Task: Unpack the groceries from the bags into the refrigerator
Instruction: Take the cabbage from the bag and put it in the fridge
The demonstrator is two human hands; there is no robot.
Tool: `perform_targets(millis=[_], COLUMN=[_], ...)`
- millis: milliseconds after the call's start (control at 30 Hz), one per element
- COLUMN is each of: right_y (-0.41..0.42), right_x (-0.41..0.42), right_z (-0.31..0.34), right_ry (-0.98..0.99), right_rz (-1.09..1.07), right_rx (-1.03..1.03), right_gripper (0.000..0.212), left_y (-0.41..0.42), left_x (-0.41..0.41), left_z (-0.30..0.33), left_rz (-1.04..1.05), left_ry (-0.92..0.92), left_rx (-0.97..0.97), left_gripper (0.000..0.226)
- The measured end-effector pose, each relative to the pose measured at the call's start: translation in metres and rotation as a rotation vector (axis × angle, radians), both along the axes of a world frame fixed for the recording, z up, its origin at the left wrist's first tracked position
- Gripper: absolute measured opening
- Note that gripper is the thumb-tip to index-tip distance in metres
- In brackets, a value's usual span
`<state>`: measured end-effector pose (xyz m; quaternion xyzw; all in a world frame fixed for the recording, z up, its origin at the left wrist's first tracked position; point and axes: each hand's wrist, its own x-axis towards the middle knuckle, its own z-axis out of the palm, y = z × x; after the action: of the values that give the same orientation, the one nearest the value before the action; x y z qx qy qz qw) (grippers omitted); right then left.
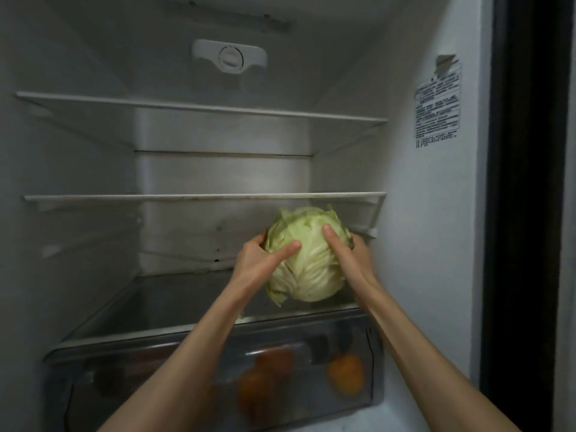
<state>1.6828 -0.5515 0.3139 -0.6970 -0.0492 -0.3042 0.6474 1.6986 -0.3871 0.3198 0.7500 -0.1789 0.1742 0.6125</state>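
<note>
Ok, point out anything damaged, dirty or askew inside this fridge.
The label on the right inner wall is torn and peeling at its top. A loose outer leaf hangs off the cabbage at its lower left. Shelves sit level.

A home kitchen, judging by the open household refrigerator (218, 169) that fills the view. Inside it are glass shelves (199, 197), a thermostat dial (230, 57) on the back wall above them, and a clear crisper drawer (187, 378) below holding orange produce (346, 373). A printed label (438, 107) is stuck to the refrigerator's right inner wall.
</note>
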Motion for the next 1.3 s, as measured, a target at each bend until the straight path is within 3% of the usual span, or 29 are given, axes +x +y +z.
perform_targets(millis=[67,367,467,600,867,1100,1300], right_y=[-0.005,-0.013,-0.014,-0.014,-0.01,-0.011,-0.012], right_x=[0.013,0.049,0.05,0.049,0.032,0.02,0.004], right_z=[-0.002,-0.014,-0.016,-0.019,-0.034,-0.036,-0.023], right_ry=[0.053,0.089,0.07,0.068,0.015,0.075,0.2], right_rz=[0.0,-0.151,-0.2,-0.21,-0.413,-0.383,-0.346], right_rx=[0.012,-0.071,-0.213,-0.256,-0.363,-0.433,-0.657], right_gripper=[0.049,0.071,0.058,0.051,0.053,0.055,0.057], left_y=[-0.006,-0.025,-0.025,-0.022,-0.025,-0.025,-0.011], left_x=[0.019,0.073,0.083,0.082,0.062,0.056,0.063], left_z=[-0.002,-0.007,-0.01,-0.011,-0.018,-0.021,-0.016], left_rz=[-0.027,-0.018,-0.028,0.008,0.052,0.017,-0.089], left_ry=[0.031,0.068,0.083,0.083,-0.115,-0.157,-0.115], left_rx=[-0.018,-0.04,0.046,0.124,0.22,0.307,0.487], left_gripper=[0.061,0.029,0.036,0.066,0.051,0.054,0.062])
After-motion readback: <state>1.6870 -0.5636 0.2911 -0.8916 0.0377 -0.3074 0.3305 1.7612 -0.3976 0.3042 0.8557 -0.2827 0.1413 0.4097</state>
